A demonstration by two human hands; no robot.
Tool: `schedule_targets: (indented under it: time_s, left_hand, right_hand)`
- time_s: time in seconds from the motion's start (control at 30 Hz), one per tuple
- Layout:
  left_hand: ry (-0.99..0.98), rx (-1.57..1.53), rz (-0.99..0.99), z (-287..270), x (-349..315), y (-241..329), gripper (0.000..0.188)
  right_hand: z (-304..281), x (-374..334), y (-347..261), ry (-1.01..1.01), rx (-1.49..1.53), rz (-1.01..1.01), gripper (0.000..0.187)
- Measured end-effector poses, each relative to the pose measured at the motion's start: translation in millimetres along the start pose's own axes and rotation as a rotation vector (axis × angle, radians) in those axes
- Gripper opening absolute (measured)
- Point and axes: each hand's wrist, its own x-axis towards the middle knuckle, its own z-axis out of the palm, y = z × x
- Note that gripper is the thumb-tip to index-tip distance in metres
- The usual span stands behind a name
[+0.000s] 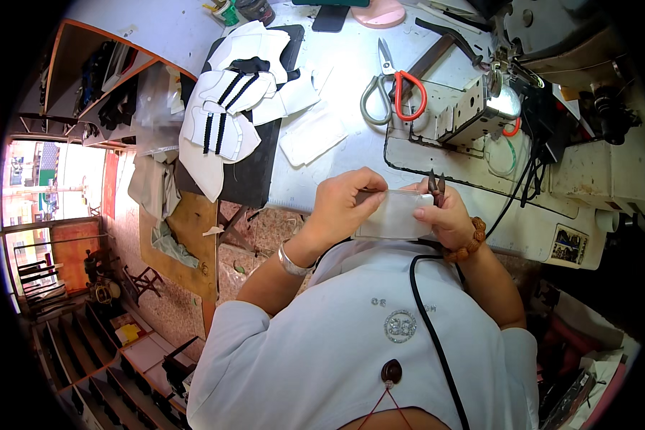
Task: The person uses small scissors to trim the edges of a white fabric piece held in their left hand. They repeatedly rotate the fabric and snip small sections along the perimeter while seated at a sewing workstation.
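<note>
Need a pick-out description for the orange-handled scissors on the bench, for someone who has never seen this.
Start at the sewing machine on the white worktable. Just to its left, two pairs of scissors lie crossed. The orange-handled scissors have bright orange loops, while the pair beside them, the grey-handled scissors, have dull grey loops.

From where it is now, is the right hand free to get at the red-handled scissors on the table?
Probably not yet: the right hand holds small snips and pinches the white piece. The path to the red-handled scissors looks open, though.
</note>
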Motion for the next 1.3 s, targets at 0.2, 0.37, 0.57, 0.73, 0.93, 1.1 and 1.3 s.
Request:
schedule_targets:
  time_s: [0.2, 0.37, 0.57, 0.73, 0.93, 1.1, 1.3]
  left_hand:
    - [0.277, 0.478, 0.462, -1, 2, 8, 0.013]
    - [0.243, 0.691, 0.592, 0, 0, 8, 0.013]
    - [0.139, 0.788, 0.666, -3, 4, 7, 0.014]
    - [-0.031, 0.840, 0.795, -3, 11, 10, 0.012]
    - [0.417, 0.787, 0.552, -26, 33, -4, 0.017]
    - [0.169, 0.642, 0.659, -1, 7, 11, 0.017]
    - [0.167, 0.731, 0.640, 1, 4, 14, 0.018]
  right_hand:
    - [1, 1, 3, 0.075, 0.109, 0.021, 0.026]
    - [8, -2, -2, 0.125, 0.034, 0.043, 0.025]
    - [23, -4, -15, 0.134, -0.087, 0.021, 0.024]
    - [19, -4, -15, 0.106, -0.261, 0.020, 0.019]
    - [21, -7, -16, 0.216, -0.071, 0.065, 0.020]
    - [16, -3, -12, 0.225, 0.048, 0.077, 0.023]
    - [26, -4, -16, 0.217, -0.135, -0.002, 0.026]
